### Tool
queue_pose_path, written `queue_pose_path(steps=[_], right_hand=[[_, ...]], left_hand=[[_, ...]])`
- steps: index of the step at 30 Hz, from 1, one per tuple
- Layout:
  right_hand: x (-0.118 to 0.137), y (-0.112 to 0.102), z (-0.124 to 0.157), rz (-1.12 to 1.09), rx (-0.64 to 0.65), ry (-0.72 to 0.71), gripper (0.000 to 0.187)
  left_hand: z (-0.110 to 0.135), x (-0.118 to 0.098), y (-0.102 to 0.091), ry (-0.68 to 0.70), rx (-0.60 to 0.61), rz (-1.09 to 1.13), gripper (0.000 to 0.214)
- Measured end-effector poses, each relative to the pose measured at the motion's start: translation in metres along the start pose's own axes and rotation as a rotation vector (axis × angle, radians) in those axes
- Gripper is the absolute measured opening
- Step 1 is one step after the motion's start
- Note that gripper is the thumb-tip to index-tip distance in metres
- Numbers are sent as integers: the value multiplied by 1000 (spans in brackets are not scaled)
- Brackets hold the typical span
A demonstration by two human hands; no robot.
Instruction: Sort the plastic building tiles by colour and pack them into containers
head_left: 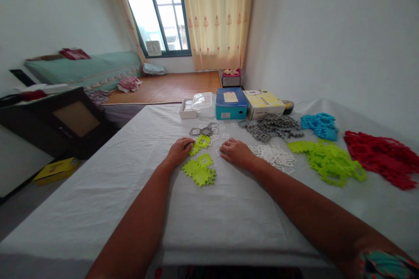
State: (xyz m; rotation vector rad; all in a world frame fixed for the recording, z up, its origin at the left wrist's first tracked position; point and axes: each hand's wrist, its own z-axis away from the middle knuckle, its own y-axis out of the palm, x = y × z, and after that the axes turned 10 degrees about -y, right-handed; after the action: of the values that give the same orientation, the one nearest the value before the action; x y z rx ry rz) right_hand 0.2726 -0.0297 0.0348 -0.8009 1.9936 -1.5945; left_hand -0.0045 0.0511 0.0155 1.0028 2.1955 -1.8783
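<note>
My left hand point(179, 150) rests on the white tablecloth point(131, 174) with its fingers curled on a lime-green notched tile point(201, 142). Just in front of me lies a small stack of joined lime-green tiles point(200, 171). My right hand point(236, 152) lies knuckles up beside it, fingers bent down on a small white piece point(218, 152) that I can barely make out. Loose white and grey square pieces point(209, 130) are scattered just beyond both hands.
Piles of tiles lie to the right: white point(276, 156), grey point(270, 127), blue point(320, 124), lime green point(330, 162), red point(381, 154). Boxes stand at the far edge: clear plastic point(203, 104), blue point(230, 103), yellow-white point(263, 103). A bed point(85, 69) and dark cabinet point(55, 122) are at left.
</note>
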Motion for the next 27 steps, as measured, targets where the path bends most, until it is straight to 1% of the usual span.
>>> queue_pose_path(steps=[4,8,11,15,18,21,24,27], right_hand=[[2,0,-3,82,42,14,23],[0,-1,-2,46,33,6,27],[1,-3,-1,25,52,16,32],[7,-4,-3,65,54,28,33],[7,-4,-5,100,46,66,33],[-1,-6,-3,50,28,135,30],[-19,-16,7,-53,3,223,28],[-43,-31,21,-164,54,270,27]], left_hand=[[0,-1,-1,3,-5,-6,32],[1,-1,0,-6,-11,-2,32],[1,0,1,-6,-9,2,32],[0,1,1,-10,-6,-1,33],[0,0,1,-8,-7,4,34],[1,-2,-1,-13,0,10,33],[2,-3,-2,-14,0,16,31],[1,-2,-1,-9,-6,18,31]])
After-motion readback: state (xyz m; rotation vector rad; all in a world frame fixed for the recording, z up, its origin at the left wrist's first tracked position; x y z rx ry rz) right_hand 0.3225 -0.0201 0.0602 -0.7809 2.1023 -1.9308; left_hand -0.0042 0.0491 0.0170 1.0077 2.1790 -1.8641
